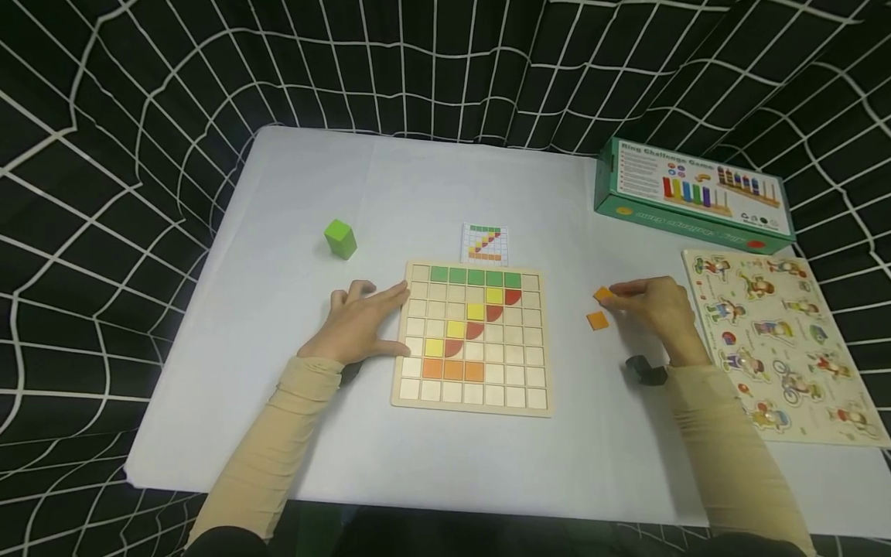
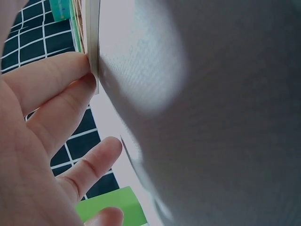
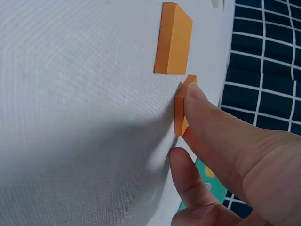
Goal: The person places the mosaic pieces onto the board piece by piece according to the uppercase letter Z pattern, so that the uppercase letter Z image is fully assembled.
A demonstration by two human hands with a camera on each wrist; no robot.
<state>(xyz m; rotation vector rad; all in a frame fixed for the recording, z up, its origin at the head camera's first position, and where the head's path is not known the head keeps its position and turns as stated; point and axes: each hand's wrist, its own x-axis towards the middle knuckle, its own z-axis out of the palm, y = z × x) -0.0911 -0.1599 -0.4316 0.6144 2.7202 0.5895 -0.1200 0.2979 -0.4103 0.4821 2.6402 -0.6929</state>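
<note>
A wooden grid board [image 1: 515, 396] lies on the table, with a row of green squares [image 1: 476, 276] at its top, a diagonal of yellow squares and red quarter-circles, and three orange squares [image 1: 453, 370] low on its left. At the board's left edge, my left hand [image 1: 358, 321] is spread, fingertips and thumb touching the rim. To the right of the board, my right hand [image 1: 657, 309] pinches an orange square tile [image 3: 180, 108] between thumb and finger, tilted up at the table. Beside it a second orange square tile [image 1: 597, 320] lies flat.
Behind the board is a small pattern card [image 1: 485, 244]. A green block [image 1: 340, 239] stands at the left. On the right are a green Ring Challenge Game box [image 1: 696, 193] and a picture puzzle board [image 1: 786, 348]. Black netted cloth [image 1: 452, 70] surrounds the table.
</note>
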